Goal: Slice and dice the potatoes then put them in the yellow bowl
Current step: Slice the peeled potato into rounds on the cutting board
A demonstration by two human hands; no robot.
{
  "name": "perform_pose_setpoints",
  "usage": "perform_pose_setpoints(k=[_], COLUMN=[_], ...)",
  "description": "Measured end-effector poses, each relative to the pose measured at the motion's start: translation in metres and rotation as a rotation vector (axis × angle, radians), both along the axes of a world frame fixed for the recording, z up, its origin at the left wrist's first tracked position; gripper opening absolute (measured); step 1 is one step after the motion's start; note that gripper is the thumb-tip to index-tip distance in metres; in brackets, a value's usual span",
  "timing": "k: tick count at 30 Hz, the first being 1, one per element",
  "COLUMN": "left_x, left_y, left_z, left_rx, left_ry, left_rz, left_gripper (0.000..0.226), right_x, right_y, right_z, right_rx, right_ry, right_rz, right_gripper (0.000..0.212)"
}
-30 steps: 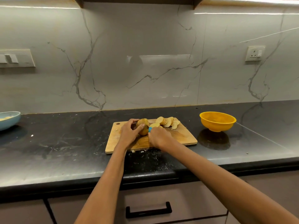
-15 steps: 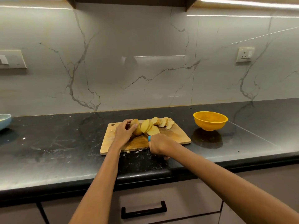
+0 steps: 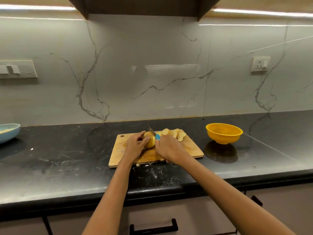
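A black stone desk [image 3: 59,160], scuffed and flecked with white crumbs, runs under a pale veined marble wall [image 3: 152,73] with a white socket [image 3: 260,64] — a rectangular wooden cutting board [image 3: 191,150] lies mid-desk. The left hand [image 3: 135,146] curls its grip round the brown whole potato [image 3: 149,141] on the board. The right hand [image 3: 166,148] clamps a blue-handled knife [image 3: 153,133], its handle mostly hidden. Pale round potato slices [image 3: 176,134] lie behind; the round yellow plastic bowl [image 3: 223,133] stands right — contents unclear. A light-blue dish [image 3: 8,132] is cut off at left.
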State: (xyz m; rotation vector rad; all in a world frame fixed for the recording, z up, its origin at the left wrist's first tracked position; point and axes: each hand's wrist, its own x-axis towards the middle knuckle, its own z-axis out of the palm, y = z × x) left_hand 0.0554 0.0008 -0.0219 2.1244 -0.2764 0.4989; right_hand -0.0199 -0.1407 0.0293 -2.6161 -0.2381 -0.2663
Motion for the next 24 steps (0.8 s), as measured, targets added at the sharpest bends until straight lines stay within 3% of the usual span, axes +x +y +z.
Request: perform_pose_setpoints(k=[24], left_x=[-0.006], left_y=[-0.003], left_z=[0.003], left_rx=[0.038], left_ry=[-0.112], left_rz=[0.033], left_gripper=[0.042], right_x=[0.025], right_y=[0.013], right_z=[-0.016], right_rx=[0.034], right_ry=[0.165], right_rz=[-0.068], right_gripper=[0.03])
